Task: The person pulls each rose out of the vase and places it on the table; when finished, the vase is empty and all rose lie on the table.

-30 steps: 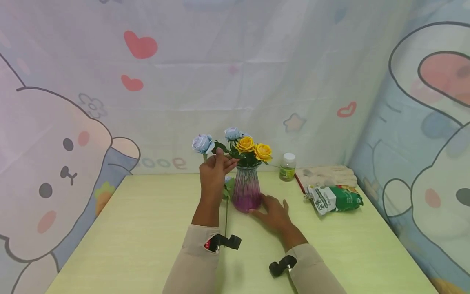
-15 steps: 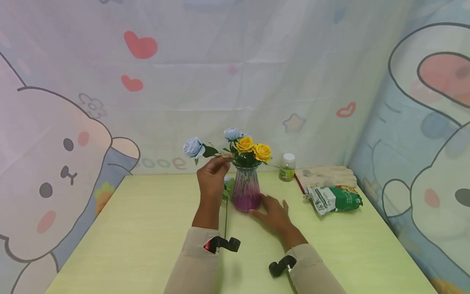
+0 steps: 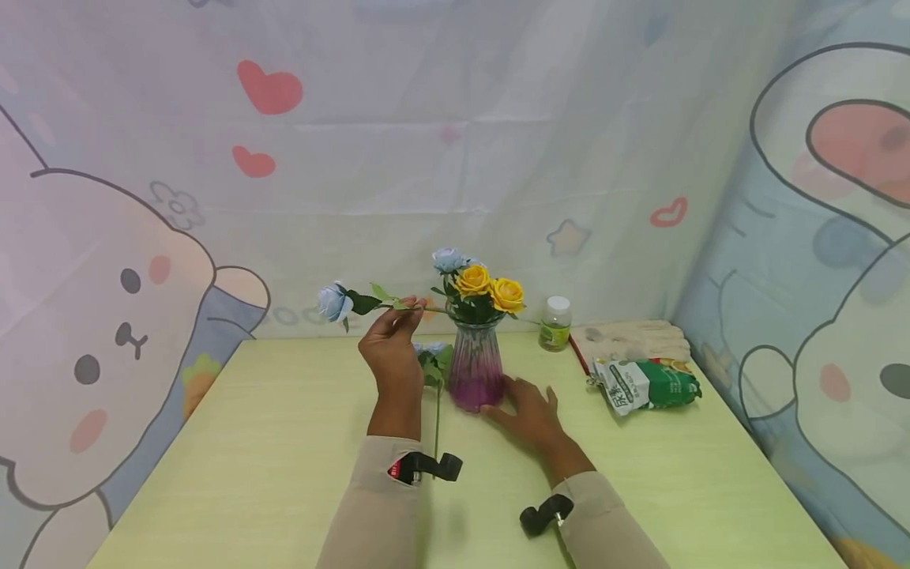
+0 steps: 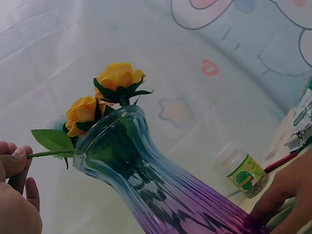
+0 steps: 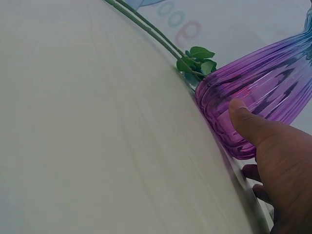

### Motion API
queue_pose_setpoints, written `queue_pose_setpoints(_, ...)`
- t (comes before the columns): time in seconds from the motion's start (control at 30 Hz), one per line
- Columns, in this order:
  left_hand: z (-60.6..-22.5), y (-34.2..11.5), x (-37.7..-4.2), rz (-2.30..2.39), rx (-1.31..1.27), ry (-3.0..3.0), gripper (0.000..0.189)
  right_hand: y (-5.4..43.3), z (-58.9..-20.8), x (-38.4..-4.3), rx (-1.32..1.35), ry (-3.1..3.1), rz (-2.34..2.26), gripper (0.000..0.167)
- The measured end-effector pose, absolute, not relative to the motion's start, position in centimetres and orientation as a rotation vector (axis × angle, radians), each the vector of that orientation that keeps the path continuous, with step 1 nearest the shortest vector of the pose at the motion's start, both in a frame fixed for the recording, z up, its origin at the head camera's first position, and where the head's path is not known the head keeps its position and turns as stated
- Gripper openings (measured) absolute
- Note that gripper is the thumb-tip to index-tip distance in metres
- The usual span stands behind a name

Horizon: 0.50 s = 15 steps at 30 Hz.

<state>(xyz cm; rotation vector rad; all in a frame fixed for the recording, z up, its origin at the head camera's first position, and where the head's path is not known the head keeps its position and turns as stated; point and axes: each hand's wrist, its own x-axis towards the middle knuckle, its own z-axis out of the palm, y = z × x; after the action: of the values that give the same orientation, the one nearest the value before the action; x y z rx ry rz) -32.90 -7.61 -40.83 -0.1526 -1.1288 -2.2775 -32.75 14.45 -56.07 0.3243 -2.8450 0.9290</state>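
Observation:
In the head view my left hand (image 3: 393,356) pinches the stem of a pale blue rose (image 3: 334,303), left of the vase mouth. The rose lies nearly level, its head pointing left and its stem reaching the rim of the glass vase (image 3: 476,363). Blue at the top and purple below, the vase stands upright on the table. It holds yellow roses (image 3: 507,295) and light blue roses (image 3: 448,259). My right hand (image 3: 529,415) grips its base, with the thumb (image 5: 248,122) against the purple glass in the right wrist view.
Cut blue roses with green leaves (image 3: 434,363) and long stems (image 5: 146,27) lie on the table (image 3: 284,442) left of the vase. To the right are a white-capped bottle (image 3: 555,325), pale gloves (image 3: 640,341), a red stick (image 3: 580,357) and a green-and-white packet (image 3: 664,385).
My left hand has drawn down and left, and the blue rose has tipped from upright to nearly level, its head moving left. The right hand and vase stay in place.

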Motion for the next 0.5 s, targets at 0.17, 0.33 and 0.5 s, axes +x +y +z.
queue_pose_setpoints(0.17, -41.3, -8.2, -32.8, -2.372, -0.022, -1.005, 0.018, 14.6, -56.1, -32.8, 0.321, -2.857, 0.915, 0.082)
queue_pose_setpoints(0.33, -42.3, -8.6, -32.8, -2.446, 0.093, -0.905, 0.014, 14.6, -56.4, -32.9, 0.334, -2.841, 0.921, 0.081)
queue_pose_setpoints(0.5, -42.8, -9.4, -32.9, -2.512, 0.175, -0.758, 0.013, 14.6, -56.3, -32.8, 0.35, -2.816, 0.926, 0.08)
